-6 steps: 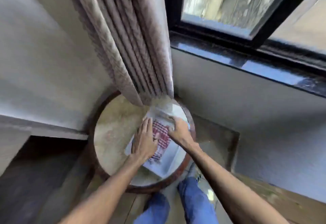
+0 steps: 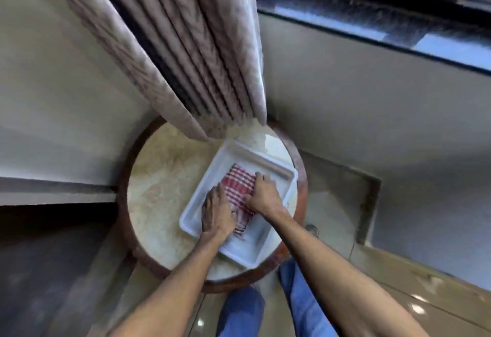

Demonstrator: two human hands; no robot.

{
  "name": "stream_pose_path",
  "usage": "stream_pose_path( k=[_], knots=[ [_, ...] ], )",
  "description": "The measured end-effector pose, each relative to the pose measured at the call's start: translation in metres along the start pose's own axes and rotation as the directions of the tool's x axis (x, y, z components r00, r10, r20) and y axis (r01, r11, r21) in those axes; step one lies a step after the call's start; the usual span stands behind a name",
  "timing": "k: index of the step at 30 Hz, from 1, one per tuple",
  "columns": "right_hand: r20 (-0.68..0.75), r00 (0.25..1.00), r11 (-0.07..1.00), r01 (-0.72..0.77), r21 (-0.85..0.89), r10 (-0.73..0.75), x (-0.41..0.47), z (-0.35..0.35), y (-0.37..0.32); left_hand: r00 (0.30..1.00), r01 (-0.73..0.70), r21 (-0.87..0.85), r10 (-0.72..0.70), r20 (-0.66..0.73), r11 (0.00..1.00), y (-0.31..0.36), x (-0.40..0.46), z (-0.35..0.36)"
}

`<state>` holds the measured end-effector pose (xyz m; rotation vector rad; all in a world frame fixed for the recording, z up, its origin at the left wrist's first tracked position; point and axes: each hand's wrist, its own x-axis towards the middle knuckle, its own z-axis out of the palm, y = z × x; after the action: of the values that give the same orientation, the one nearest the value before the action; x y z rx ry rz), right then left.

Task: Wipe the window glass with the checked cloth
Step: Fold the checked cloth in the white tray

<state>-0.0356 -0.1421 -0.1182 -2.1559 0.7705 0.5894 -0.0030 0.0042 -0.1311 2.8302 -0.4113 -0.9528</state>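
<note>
Hands first: the left hand [image 2: 218, 210] lies flat, fingers spread, pressing on the near-left part of the red-and-white checked cloth [image 2: 239, 190], while the right hand [image 2: 263, 194] curls over the cloth's far-right edge, knuckles up. Whether the right grip has actually closed on fabric I cannot tell, since the fingertips are tucked out of sight; the left grip is apart, palm down, holding nothing. The cloth lies folded and flat in the middle of the shallow white rectangular plastic tray [image 2: 276, 177], and that tray sits on the round pale stone bench with a dark wooden rim [image 2: 164, 177], toward the side of it under the window. Beyond the tray's far corner hangs the pleated beige curtain [image 2: 202, 52], its hem close above the bench. Further past the tray, high up, runs the dark glossy window sill [image 2: 372, 28]; the glass itself is out of view, so wiping has not begun.

Risks, as I judge them: the tray looks light and overhangs near the bench rim, so a quick upward pull on the cloth could drag or tip it off. A lift from one edge may let the fold fall open. Raising the cloth straight up could also snag the curtain hem
</note>
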Motion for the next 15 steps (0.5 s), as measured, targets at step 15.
stream_pose_path(
  k=[15],
  knots=[
    [0.356, 0.889, -0.074, -0.391, 0.917, -0.287, -0.053, -0.125, 0.037, 0.967, 0.017, -0.917, 0.227, 0.117, 0.398, 0.08, -0.057, -0.143]
  ],
)
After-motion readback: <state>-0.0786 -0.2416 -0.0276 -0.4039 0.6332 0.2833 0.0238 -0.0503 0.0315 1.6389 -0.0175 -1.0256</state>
